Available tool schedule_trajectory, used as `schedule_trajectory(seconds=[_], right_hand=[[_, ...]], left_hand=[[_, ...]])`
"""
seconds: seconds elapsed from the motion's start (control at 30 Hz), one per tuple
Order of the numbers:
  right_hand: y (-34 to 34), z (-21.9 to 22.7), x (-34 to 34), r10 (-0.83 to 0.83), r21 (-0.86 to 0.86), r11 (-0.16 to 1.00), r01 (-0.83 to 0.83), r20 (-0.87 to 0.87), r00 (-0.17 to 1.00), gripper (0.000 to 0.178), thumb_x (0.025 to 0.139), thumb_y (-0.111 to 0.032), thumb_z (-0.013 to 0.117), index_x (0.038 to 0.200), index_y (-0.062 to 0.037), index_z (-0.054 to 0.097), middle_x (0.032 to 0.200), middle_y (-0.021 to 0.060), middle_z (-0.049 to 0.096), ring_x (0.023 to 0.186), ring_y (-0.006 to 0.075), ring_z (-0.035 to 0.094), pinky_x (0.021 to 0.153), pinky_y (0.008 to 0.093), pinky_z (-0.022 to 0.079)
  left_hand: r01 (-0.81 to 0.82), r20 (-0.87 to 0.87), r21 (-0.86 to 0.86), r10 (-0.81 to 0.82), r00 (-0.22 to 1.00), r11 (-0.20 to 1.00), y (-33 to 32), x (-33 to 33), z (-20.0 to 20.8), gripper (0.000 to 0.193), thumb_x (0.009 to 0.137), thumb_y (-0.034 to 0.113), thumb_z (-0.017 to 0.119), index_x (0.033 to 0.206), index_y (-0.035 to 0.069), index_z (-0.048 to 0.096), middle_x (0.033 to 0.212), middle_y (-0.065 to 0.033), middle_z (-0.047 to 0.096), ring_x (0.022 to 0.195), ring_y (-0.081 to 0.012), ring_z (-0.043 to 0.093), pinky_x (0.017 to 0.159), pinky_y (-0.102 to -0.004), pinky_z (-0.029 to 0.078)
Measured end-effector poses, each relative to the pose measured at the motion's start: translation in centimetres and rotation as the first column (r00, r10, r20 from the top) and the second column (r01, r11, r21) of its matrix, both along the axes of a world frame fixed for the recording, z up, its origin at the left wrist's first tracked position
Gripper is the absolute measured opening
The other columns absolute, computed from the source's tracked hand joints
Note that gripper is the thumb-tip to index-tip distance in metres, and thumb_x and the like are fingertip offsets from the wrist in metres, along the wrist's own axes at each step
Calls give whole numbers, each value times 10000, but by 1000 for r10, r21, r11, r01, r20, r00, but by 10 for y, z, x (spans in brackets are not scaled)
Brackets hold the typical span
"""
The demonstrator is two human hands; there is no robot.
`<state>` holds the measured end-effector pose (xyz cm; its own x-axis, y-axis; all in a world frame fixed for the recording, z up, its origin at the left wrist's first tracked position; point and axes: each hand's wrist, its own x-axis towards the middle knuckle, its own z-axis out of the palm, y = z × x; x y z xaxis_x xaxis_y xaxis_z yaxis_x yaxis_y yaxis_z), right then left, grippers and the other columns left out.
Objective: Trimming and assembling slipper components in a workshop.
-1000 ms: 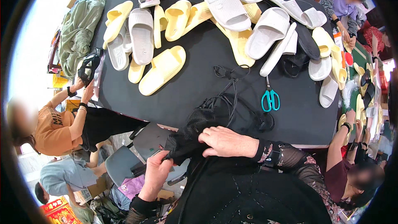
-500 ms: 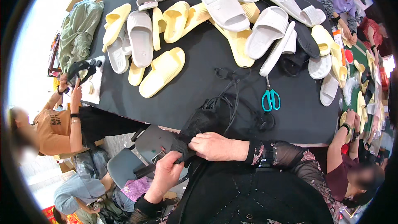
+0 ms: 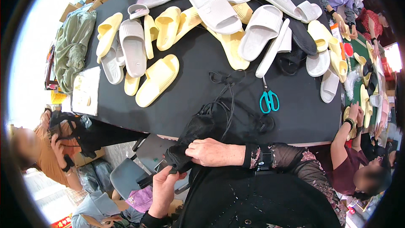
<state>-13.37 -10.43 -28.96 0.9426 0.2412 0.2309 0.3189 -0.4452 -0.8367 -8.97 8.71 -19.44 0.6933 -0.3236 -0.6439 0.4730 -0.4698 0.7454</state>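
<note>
A black mesh cloth piece, perhaps a bag, hangs over the table's near edge toward my body. Thin black cords trail from it across the tabletop. My right hand is closed on the cloth, its fingertips curled into the folds. Lower and to the left, my left hand pinches the cloth's lower edge between thumb and fingers. The fabric between the two hands is bunched, and its inside is hidden. Teal-handled scissors lie on the table to the right of the cords.
Yellow slippers and pale grey slippers crowd the far half of the black table. Grey chairs stand at my left. A co-worker holds black gear at the left; others work at the right.
My left hand has moved slightly down and left, keeping its pinch on the cloth edge. The co-worker at left has brought the black gear in toward the body. The view has shifted slightly.
</note>
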Motion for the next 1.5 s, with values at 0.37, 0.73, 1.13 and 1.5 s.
schedule_trajectory(seconds=[0.37, 0.73, 1.13, 1.5], right_hand=[[-2, -1, -5, 187, 1, 982, -187, -66, 980, 189, 780, -185, 650, 816, -13, 581, 820, 133, 601, 832, 303, 599, 728, 393, 494], [-99, 7, -125, -244, 482, 562, 672, -680, 691, 239, 913, -182, 552, 1042, 11, 609, 868, 90, 655, 764, 144, 621, 692, 268, 497], [-2, -22, -323, -512, 318, -240, 917, -844, 159, 187, 902, -162, 532, 990, -11, 599, 845, 38, 561, 747, 126, 510, 658, 259, 399], [-259, 90, -333, -698, 811, -495, 312, -585, 414, 365, 943, -243, 494, 1210, 3, 533, 1224, 103, 546, 1098, 228, 506, 935, 332, 386]], left_hand=[[-74, -547, -216, -58, 835, 973, 29, 21, 29, 263, 847, 223, 539, 663, 50, 463, 515, 11, 387, 417, -93, 309, 445, -258, 321], [464, -791, -44, -314, 525, 885, 33, 40, 52, 205, 940, 143, 524, 1028, -29, 594, 776, -27, 585, 661, -79, 532, 545, -181, 389], [625, -913, -91, -316, 259, 775, 47, 85, 36, 258, 836, 65, 635, 1068, -48, 634, 987, -72, 684, 868, -113, 617, 774, -237, 470], [842, -878, -21, -412, 242, 539, 6, 106, 41, 246, 848, 75, 612, 1060, -49, 630, 940, -73, 679, 814, -122, 615, 730, -249, 476]])
